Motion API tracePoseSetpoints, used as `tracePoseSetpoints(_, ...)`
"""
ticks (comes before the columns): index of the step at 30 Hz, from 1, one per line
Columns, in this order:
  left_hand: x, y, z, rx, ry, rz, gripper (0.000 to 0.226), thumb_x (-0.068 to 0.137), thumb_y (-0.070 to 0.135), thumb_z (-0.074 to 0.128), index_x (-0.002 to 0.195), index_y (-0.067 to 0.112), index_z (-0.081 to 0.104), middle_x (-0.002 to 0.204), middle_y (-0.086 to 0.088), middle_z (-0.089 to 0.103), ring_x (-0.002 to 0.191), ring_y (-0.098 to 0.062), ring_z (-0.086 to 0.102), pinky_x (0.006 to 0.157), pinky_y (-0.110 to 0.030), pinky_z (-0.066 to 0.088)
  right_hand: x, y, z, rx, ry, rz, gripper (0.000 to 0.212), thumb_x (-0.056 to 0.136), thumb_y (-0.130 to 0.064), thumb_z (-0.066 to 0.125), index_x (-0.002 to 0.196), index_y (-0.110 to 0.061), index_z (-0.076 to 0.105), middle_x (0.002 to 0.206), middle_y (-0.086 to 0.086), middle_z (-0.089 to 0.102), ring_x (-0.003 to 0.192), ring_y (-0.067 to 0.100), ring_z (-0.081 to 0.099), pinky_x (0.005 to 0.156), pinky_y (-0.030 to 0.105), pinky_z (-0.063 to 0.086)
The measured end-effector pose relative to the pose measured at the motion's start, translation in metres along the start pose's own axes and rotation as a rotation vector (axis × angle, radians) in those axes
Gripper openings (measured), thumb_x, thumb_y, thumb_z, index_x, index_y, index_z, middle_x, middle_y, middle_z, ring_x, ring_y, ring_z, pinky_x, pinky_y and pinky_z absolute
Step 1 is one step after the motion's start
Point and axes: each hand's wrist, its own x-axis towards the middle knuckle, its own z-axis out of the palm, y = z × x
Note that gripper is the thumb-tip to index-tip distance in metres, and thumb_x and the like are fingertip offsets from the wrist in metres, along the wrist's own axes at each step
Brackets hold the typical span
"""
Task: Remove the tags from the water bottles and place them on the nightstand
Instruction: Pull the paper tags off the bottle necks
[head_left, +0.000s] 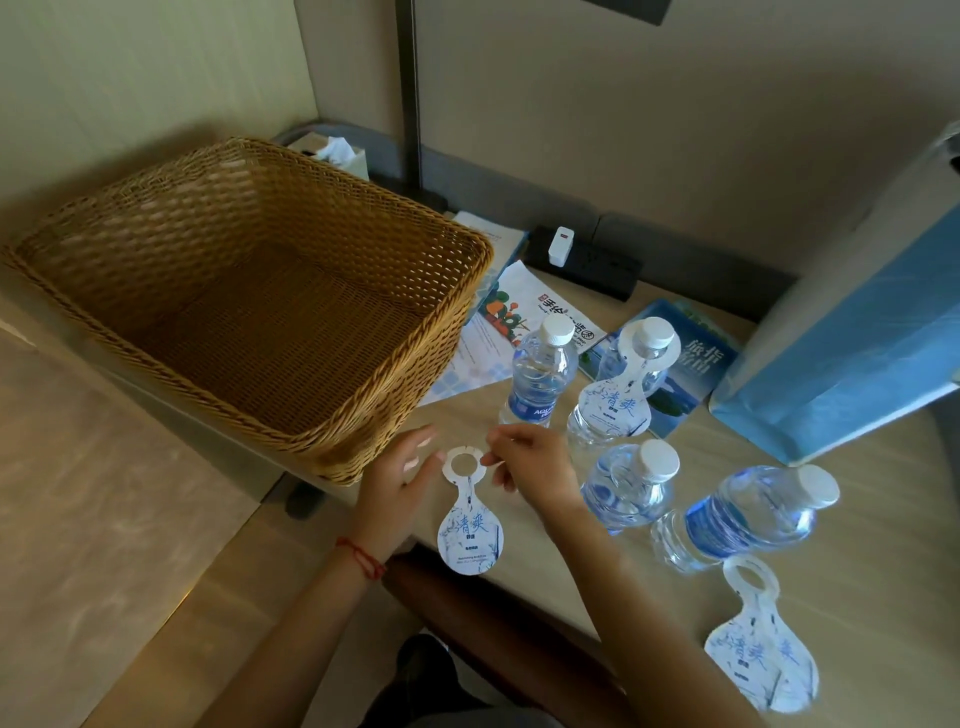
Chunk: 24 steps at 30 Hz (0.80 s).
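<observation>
The right hand (530, 467) is pinching the ring of a blue-and-white tag (470, 512) in its grip, just in front of the wicker basket (249, 291). The left hand (400, 475) is hovering released beside it, fingers straight. Right of the basket, four water bottles (543, 371) are standing on the pale wooden desk (872, 545); one is wearing its tag (621, 397). More tags (761, 649) are lying nearer, past the bottles. A power strip (587, 262) is sitting behind the basket against the beige wall.

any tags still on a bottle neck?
Yes, one tag hangs on the neck of the rear right bottle; the other three bottles show bare necks.
</observation>
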Motion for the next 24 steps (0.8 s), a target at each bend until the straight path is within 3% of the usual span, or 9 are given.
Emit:
tracePoseSetpoints(3, 0.011, 0.021, 0.003, -0.039, -0.021, 0.1, 0.031, 0.088, 0.003, 0.052, 0.119, 0.004, 0.055, 0.119, -0.001, 0.056, 0.112, -0.012, 0.052, 0.093, -0.018, 0.041, -0.022, -0.034, -0.012, 0.081, -0.047, -0.132, 0.012, 0.087, -0.004, 0.054, 0.091, -0.001, 0.065, 0.061, 0.004, 0.063, 0.038, 0.007, 0.051, 0.038, 0.018, 0.04)
tracePoseSetpoints(5, 0.021, 0.035, 0.007, -0.038, -0.012, 0.164, 0.03, 0.088, 0.004, 0.053, 0.118, 0.003, 0.056, 0.118, -0.002, 0.057, 0.109, -0.011, 0.053, 0.088, -0.005, 0.04, -0.035, -0.055, -0.021, 0.116, -0.067, -0.214, 0.011, 0.088, -0.006, 0.056, 0.089, -0.002, 0.066, 0.062, 0.006, 0.063, 0.04, 0.01, 0.051, 0.039, 0.018, 0.041)
tracePoseSetpoints(7, 0.032, 0.047, 0.011, -0.034, -0.001, 0.218, 0.029, 0.088, 0.009, 0.054, 0.117, 0.004, 0.058, 0.118, -0.002, 0.058, 0.109, -0.01, 0.054, 0.086, -0.001, 0.039, -0.045, -0.073, -0.032, 0.135, -0.076, -0.274, 0.01, 0.088, -0.009, 0.058, 0.088, -0.004, 0.067, 0.062, 0.006, 0.064, 0.041, 0.011, 0.051, 0.04, 0.018, 0.042)
tracePoseSetpoints(12, 0.062, 0.078, 0.024, -0.072, -0.016, 0.341, 0.029, 0.089, 0.012, 0.053, 0.117, 0.007, 0.057, 0.119, -0.002, 0.059, 0.109, -0.009, 0.055, 0.089, -0.008, 0.043, -0.046, -0.102, -0.07, 0.14, 0.028, -0.343, 0.011, 0.088, -0.013, 0.06, 0.079, -0.015, 0.066, 0.058, -0.001, 0.066, 0.042, 0.01, 0.053, 0.042, 0.018, 0.044)
tracePoseSetpoints(16, 0.084, 0.098, 0.038, -0.076, -0.06, 0.417, 0.03, 0.089, 0.011, 0.054, 0.119, 0.006, 0.056, 0.117, -0.001, 0.058, 0.107, -0.007, 0.055, 0.087, -0.005, 0.043, -0.028, -0.1, -0.103, 0.105, 0.175, -0.3, 0.012, 0.088, -0.014, 0.059, 0.081, -0.008, 0.067, 0.061, 0.002, 0.066, 0.039, 0.007, 0.054, 0.041, 0.016, 0.044)
tracePoseSetpoints(19, 0.106, 0.112, 0.048, -0.099, -0.12, 0.408, 0.028, 0.09, 0.014, 0.053, 0.117, 0.008, 0.058, 0.114, 0.001, 0.059, 0.105, -0.006, 0.056, 0.084, -0.005, 0.044, -0.014, -0.093, -0.124, 0.097, 0.28, -0.264, 0.015, 0.088, -0.014, 0.059, 0.074, -0.013, 0.067, 0.06, 0.001, 0.066, 0.038, 0.005, 0.054, 0.041, 0.015, 0.046)
tracePoseSetpoints(24, 0.149, 0.126, 0.056, -0.117, -0.313, 0.324, 0.027, 0.091, 0.016, 0.051, 0.116, 0.009, 0.058, 0.114, -0.002, 0.062, 0.106, -0.008, 0.058, 0.088, -0.016, 0.049, 0.004, -0.078, -0.144, 0.067, 0.399, -0.204, 0.021, 0.089, -0.016, 0.058, 0.07, -0.021, 0.065, 0.065, 0.001, 0.066, 0.039, 0.003, 0.056, 0.045, 0.015, 0.05)
